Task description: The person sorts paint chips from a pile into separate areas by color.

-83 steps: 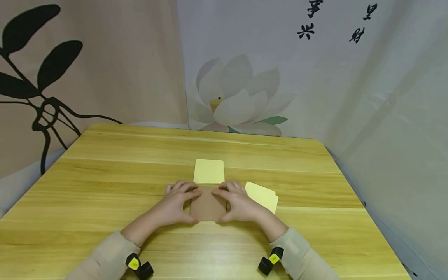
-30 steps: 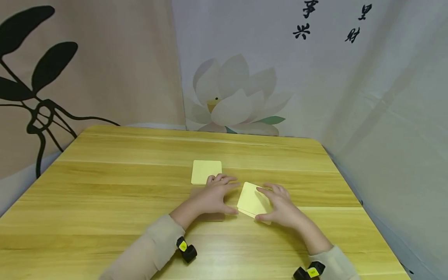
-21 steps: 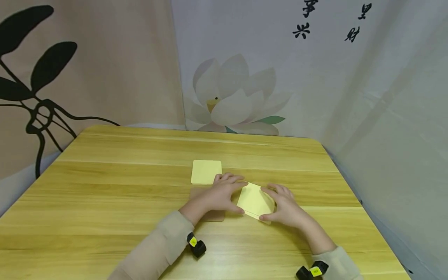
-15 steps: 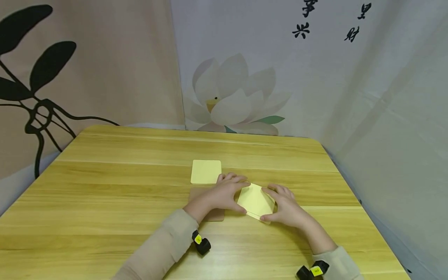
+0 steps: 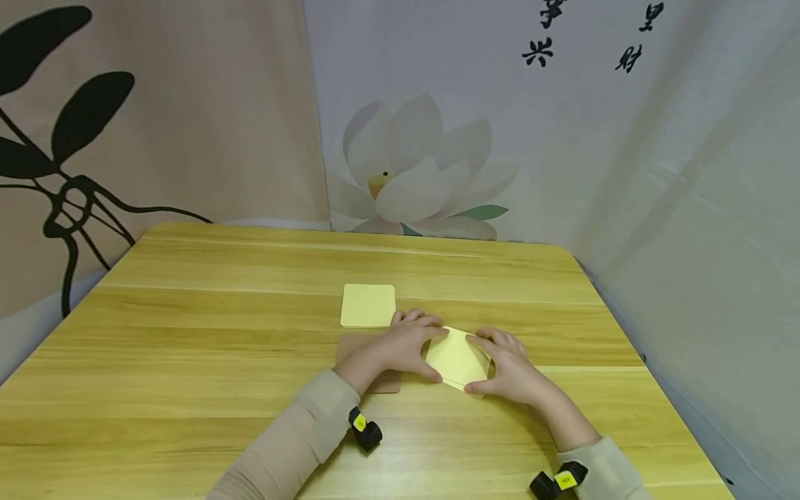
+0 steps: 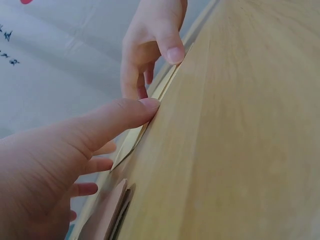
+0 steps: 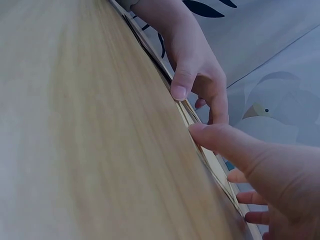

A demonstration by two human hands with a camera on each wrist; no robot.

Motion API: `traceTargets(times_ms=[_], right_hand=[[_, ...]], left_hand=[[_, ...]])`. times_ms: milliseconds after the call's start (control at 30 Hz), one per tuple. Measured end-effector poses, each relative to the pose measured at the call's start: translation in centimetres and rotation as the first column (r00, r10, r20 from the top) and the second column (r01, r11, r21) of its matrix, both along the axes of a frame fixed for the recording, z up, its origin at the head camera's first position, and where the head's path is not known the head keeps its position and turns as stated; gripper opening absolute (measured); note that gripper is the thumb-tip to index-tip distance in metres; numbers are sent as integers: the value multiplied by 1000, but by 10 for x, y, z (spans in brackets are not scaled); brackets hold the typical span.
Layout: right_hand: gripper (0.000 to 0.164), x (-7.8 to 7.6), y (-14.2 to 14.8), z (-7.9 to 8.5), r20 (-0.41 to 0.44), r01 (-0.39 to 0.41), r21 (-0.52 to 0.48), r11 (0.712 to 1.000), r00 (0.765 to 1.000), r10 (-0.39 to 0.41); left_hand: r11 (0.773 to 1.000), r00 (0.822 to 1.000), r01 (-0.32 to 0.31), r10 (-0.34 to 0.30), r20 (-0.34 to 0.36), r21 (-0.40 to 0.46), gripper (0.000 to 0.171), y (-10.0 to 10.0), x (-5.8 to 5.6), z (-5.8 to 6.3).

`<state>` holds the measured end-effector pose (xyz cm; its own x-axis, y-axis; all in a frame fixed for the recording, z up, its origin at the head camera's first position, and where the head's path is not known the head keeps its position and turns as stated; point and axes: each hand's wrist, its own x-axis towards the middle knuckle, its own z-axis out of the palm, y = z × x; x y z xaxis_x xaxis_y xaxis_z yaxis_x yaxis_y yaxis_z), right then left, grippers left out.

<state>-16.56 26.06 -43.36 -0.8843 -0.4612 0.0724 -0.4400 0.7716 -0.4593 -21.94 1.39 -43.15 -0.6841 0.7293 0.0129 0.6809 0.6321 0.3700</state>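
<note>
A small pile of pale yellow square cards [image 5: 457, 355], slightly fanned at its near edge, lies turned at an angle on the table. My left hand [image 5: 407, 345] grips its left side, thumb at the near edge and index finger at the far corner. On the right side my right hand [image 5: 509, 371] holds the pile likewise, thumb near and fingers beyond. Both thumbs press the pile's edge in the left wrist view, where the cards [image 6: 167, 86] look thin. Brown square cards [image 5: 386, 383] lie partly hidden under my left forearm.
Behind the brown cards lies another yellow square card [image 5: 367, 305], squared to the table. The wooden table [image 5: 187, 361] reaches back to a printed curtain [image 5: 431, 160]. A black wrist camera [image 5: 367, 434] sits on each sleeve.
Both hands have left the brown cards and moved right to the angled yellow pile. The left hand has since closed in on its left side; the pile is now slightly straighter.
</note>
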Motion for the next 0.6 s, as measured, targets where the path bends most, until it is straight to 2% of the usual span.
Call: traceTargets(times_ms=[400, 600], right_hand=[[83, 0, 0, -1, -9, -15, -25, 1000, 1000, 15], [82, 0, -1, 0, -24, -14, -36, 999, 1000, 14]], left_hand=[[1000, 1000, 6, -6, 6, 17, 82, 0, 2, 0], [1000, 1000, 17, -16, -23, 22, 81, 1, 1, -3]])
